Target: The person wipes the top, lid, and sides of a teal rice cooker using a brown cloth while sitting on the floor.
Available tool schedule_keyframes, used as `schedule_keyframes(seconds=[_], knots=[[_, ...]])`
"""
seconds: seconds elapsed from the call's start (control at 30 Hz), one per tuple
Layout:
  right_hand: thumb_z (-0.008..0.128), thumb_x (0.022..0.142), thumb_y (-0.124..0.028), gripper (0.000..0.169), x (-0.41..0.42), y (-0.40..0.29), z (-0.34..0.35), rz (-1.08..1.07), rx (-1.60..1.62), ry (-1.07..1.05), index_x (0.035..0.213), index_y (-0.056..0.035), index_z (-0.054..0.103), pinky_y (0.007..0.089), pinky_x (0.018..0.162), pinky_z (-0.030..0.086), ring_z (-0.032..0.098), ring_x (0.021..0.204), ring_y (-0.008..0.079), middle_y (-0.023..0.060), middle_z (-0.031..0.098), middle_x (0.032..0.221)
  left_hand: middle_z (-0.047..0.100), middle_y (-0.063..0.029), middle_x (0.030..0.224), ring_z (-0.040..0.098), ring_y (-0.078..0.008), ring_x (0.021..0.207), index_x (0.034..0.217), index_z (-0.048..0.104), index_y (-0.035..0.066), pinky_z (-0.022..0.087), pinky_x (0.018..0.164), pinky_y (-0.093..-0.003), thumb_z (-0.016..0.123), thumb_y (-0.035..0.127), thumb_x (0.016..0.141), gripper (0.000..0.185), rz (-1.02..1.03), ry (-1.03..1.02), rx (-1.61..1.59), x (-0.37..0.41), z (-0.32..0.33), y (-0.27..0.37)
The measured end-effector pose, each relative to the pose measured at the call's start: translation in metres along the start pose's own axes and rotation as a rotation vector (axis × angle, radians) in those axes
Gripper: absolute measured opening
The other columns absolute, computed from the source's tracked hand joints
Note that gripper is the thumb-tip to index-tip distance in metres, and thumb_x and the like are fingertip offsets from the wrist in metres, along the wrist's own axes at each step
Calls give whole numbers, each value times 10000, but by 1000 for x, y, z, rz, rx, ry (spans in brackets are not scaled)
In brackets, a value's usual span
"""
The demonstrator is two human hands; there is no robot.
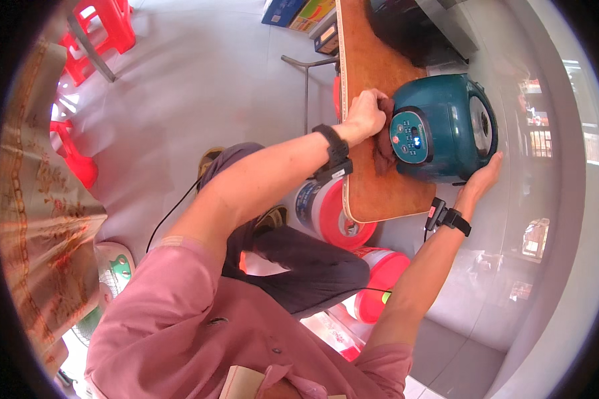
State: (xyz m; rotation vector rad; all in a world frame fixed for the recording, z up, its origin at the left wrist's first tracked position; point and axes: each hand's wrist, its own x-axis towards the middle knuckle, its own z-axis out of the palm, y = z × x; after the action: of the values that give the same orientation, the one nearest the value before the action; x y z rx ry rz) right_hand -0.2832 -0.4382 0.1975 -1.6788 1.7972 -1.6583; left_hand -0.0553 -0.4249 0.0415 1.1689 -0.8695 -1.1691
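A dark teal electric rice cooker [442,124] stands on a brown wooden tabletop [374,197], close to the wall. Its front control panel [409,137] carries several buttons and a lit blue display. My left hand [367,114] grips a crumpled dark brown cloth [385,144], bunched against the cooker's front by the panel. Some of the cloth trails over the tabletop. On the cooker's near side, my right hand [481,174] rests by the lid's rear edge, its fingers partly hidden behind the body. Both wrists wear black straps with small devices.
A dark, shiny object [404,30] occupies the table's far end. Red-lidded buckets [347,214] stand below the near corner. Boxes [299,15] sit beyond a metal table leg [307,90]. Red plastic stools [112,30] and a patterned cloth cover [45,199] are to the left.
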Motion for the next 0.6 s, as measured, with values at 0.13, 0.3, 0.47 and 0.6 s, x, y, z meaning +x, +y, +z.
schedule_keyframes(seconds=[0.13, 0.3, 0.47, 0.6], knots=[[429, 1067, -359, 602, 1, -5, 2, 21, 0, -5, 1430, 120, 462, 389, 1139, 346, 494, 1340, 318, 235, 501, 1477, 736, -176, 1039, 716, -278, 998, 1105, 685, 2, 555, 884, -367, 622, -35, 813, 301, 215, 174, 48, 55, 2, -8], [432, 1068, -368, 606, 9, 1, 1, 29, 55, 2, 1442, 108, 460, 391, 1153, 335, 479, 1359, 315, 227, 483, 1497, 726, -205, 1109, 696, -330, 1090, 1170, 669, 1, 542, 945, -405, 594, 24, 887, 293, 185, -16, 103, 65, 6, 6], [421, 1074, -363, 587, 4, 2, 6, 34, 67, 72, 1426, 102, 480, 388, 1127, 370, 510, 1320, 301, 201, 516, 1461, 684, -286, 1142, 629, -449, 1137, 1128, 684, -10, 521, 969, -484, 580, 85, 846, 316, 113, -211, 592, 52, -13, 18], [418, 1074, -336, 508, -4, -12, 3, 124, 227, -10, 1325, 79, 567, 376, 1006, 470, 584, 1134, 250, 149, 597, 1278, 720, -243, 1074, 692, -380, 1065, 1145, 692, 7, 558, 917, -425, 684, 102, 800, 358, 271, -440, 566, 40, -44, 27]])
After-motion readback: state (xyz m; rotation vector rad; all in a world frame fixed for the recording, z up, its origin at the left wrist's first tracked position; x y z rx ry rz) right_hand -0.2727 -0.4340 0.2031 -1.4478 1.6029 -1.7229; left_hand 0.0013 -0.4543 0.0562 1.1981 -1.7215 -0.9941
